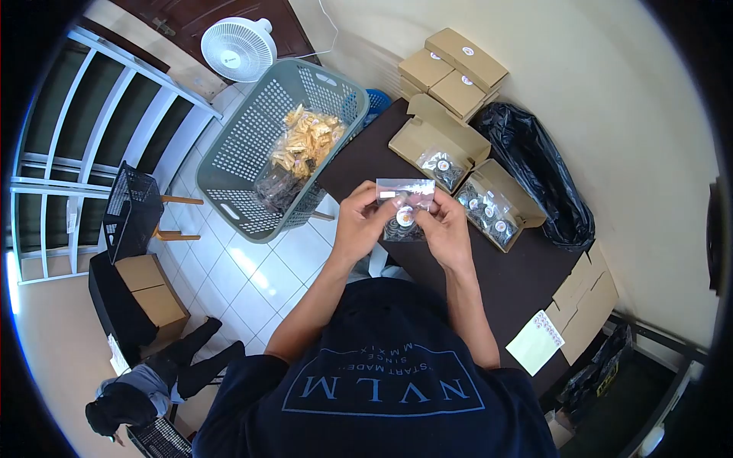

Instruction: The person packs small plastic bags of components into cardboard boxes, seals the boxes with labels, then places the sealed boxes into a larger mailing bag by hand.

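Between my two hands is a clear plastic pouch (405, 231) with dark contents and a round white sticker on its front. My left hand (362, 223) grips its left side, thumb lying across the front. On the right side, my right hand (445, 231) pinches the pouch with the thumb near the sticker. The pouch is held up over the near left edge of the dark table (489, 284). Just beyond it, an open cardboard box (416, 136) holds similar stickered pouches (443, 166). A second open box (525, 200) beside it holds several more.
Closed cardboard boxes (467, 57) are stacked against the wall, near a black plastic bag (527, 168). A sticker sheet (536, 342) and flat cardboard (586, 294) lie at right. Left of the table stands a grey-green basket (229, 164) with bagged goods. Another person (145, 393) is at lower left.
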### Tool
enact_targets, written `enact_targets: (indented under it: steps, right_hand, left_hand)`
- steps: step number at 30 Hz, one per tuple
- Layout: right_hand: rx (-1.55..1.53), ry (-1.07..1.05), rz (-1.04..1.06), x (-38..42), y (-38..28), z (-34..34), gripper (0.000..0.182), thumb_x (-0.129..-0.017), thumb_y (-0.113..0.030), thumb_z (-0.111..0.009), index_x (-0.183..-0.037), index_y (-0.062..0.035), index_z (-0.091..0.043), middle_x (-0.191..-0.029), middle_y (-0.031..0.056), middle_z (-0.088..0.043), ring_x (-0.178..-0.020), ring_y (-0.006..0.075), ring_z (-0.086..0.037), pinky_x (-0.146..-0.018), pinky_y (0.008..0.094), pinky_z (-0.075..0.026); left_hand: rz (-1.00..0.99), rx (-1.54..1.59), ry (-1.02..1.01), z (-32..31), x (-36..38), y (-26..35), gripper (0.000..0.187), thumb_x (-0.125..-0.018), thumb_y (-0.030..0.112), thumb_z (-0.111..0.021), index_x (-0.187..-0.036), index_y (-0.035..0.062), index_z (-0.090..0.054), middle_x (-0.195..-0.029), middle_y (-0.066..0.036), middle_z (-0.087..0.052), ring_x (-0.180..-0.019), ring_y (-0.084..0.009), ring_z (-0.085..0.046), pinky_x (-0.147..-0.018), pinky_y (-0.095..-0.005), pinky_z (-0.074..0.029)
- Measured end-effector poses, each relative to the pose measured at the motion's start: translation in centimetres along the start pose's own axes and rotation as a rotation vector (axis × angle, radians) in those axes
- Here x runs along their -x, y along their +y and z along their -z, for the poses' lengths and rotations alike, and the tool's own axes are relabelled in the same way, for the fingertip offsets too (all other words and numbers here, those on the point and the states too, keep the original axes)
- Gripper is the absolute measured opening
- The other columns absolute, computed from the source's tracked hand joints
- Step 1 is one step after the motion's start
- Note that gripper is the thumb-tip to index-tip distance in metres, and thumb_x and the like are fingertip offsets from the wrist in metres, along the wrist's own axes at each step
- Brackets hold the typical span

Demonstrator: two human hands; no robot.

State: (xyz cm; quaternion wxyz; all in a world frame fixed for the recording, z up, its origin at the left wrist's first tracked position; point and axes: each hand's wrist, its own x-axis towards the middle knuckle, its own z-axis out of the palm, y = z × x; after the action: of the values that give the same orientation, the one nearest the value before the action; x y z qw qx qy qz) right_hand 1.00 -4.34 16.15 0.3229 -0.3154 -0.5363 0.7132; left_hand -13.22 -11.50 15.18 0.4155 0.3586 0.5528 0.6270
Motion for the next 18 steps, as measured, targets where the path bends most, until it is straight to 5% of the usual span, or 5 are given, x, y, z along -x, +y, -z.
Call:
enact_targets:
  steps: [9, 12, 15, 18]
  right_hand:
    - [-0.121, 0.046, -0.026, 0.0, -0.2, -0.4, 0.017, -0.088, 0.008, -0.055, -0.102, 0.0021, -0.060, -0.092, 0.0050, -0.069, -0.082, 0.0057, -0.060, -0.073, 0.0214, -0.047]
    - [-0.082, 0.005, -0.053, -0.1, 0.2, 0.2, 0.017, -0.088, 0.007, -0.057, -0.104, 0.0019, -0.059, -0.092, 0.0051, -0.069, -0.081, 0.0062, -0.061, -0.073, 0.0216, -0.048]
    - [-0.221, -0.002, -0.078, -0.1, 0.1, 0.1, 0.021, -0.087, 0.006, -0.061, -0.108, 0.0013, -0.057, -0.094, 0.0048, -0.068, -0.083, 0.0067, -0.061, -0.073, 0.0219, -0.048]
    - [-0.161, 0.025, 0.065, 0.1, 0.0, -1.2, 0.031, -0.083, 0.006, -0.067, -0.110, -0.0003, -0.054, -0.097, 0.0040, -0.065, -0.088, 0.0076, -0.060, -0.075, 0.0227, -0.048]
  left_hand:
    - [-0.059, -0.005, 0.055, -0.4, 0.2, 0.4, 0.015, -0.091, 0.002, -0.064, -0.103, -0.0044, -0.069, -0.093, -0.003, -0.059, -0.082, -0.0075, -0.058, -0.069, -0.0214, -0.046]
    - [-0.004, -0.073, 0.049, -0.2, 0.3, 0.3, 0.016, -0.094, 0.004, -0.061, -0.105, -0.0049, -0.069, -0.104, -0.006, -0.062, -0.092, -0.0102, -0.058, -0.081, -0.0246, -0.046]
    - [-0.006, -0.035, 0.069, -0.4, 0.2, 0.3, 0.016, -0.094, 0.005, -0.060, -0.105, -0.0047, -0.069, -0.102, -0.006, -0.063, -0.092, -0.0101, -0.058, -0.081, -0.0248, -0.046]
    - [-0.044, -0.047, 0.128, -0.7, 0.1, 0.2, 0.014, -0.092, 0.004, -0.063, -0.102, -0.0042, -0.070, -0.091, -0.004, -0.060, -0.080, -0.0079, -0.057, -0.067, -0.0223, -0.045]
